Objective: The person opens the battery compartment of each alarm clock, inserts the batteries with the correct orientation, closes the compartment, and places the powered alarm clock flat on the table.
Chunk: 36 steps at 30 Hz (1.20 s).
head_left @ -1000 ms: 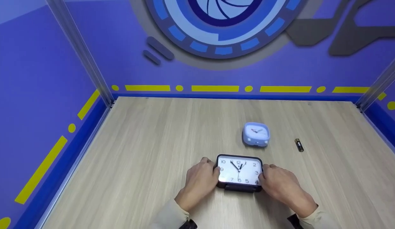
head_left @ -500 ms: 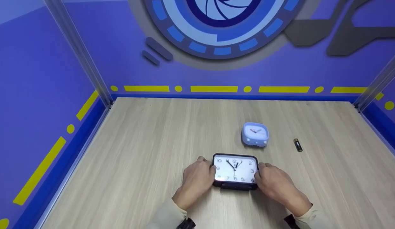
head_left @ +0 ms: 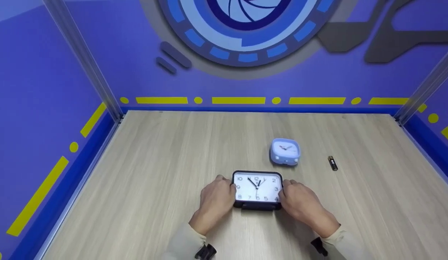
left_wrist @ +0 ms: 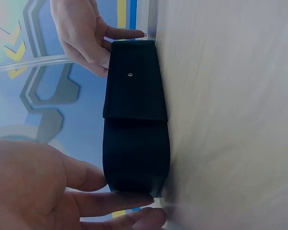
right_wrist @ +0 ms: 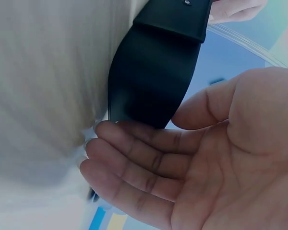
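Note:
A black rectangular desk clock (head_left: 257,187) with a white face leans back on the table, its dial facing up toward the head camera. My left hand (head_left: 216,195) grips its left side, thumb at the front edge. On the opposite side my right hand (head_left: 302,202) holds the right edge between thumb and fingers. From the left wrist view, the clock's dark underside (left_wrist: 137,96) shows a small screw, with fingertips close to the tabletop. In the right wrist view, several fingers curl beneath the black casing (right_wrist: 153,72).
Behind the black clock, a small light-blue alarm clock (head_left: 285,151) lies on the wooden table (head_left: 166,162). A black and gold battery (head_left: 333,163) lies farther right. Blue-purple panels (head_left: 173,83) border the table at the back and sides.
Both hands have shifted the black clock a little left and away from the body, keeping their grip. The blue clock and battery stay put, while the head view drifts slightly.

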Motion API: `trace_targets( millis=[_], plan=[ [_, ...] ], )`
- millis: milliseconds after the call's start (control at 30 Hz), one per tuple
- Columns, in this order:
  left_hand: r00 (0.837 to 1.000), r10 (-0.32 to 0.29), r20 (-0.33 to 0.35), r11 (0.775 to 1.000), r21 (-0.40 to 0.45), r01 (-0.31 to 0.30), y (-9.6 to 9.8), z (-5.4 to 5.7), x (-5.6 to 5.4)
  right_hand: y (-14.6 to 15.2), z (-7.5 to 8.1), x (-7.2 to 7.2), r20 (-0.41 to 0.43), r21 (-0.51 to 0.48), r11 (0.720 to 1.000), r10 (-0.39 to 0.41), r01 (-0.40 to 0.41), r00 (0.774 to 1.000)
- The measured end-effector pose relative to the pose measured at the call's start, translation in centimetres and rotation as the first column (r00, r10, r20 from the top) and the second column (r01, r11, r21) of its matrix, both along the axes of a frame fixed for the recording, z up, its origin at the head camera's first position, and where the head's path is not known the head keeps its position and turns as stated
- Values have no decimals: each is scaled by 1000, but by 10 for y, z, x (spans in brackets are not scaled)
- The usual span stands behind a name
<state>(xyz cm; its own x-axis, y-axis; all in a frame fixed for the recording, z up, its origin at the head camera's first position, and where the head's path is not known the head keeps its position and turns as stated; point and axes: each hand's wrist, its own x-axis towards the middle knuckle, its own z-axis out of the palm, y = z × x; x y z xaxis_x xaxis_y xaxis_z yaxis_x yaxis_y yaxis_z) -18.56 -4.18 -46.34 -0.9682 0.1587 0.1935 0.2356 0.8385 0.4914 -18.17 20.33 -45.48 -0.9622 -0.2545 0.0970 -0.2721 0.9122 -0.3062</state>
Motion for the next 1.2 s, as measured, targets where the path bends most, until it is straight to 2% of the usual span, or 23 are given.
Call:
trace_targets(
  millis=[300, 533, 800, 1067, 1200],
  plan=[
    [999, 26, -18, 1000, -16, -26, -8, -1, -6, -10, -1, -7, -12, -12, 1000, 17, -17, 1000],
    [999, 54, -4, 998, -20, -54, -11, -1, -10, -16, -2, -11, -35, -16, 1000, 20, -20, 999],
    [997, 74, -2, 997, -13, -74, -18, -3, -16, -25, -1, -18, -3, -6, 1000, 1, -1, 1000],
    [996, 94, 0, 995, -16, -94, -26, -6, -25, -35, 0, -30, 89, -5, 1000, -16, 16, 996],
    [994, 107, 6, 994, 2, -107, -30, -7, -28, -40, 0, -35, 100, -11, 1000, -18, 19, 995]
  ],
)
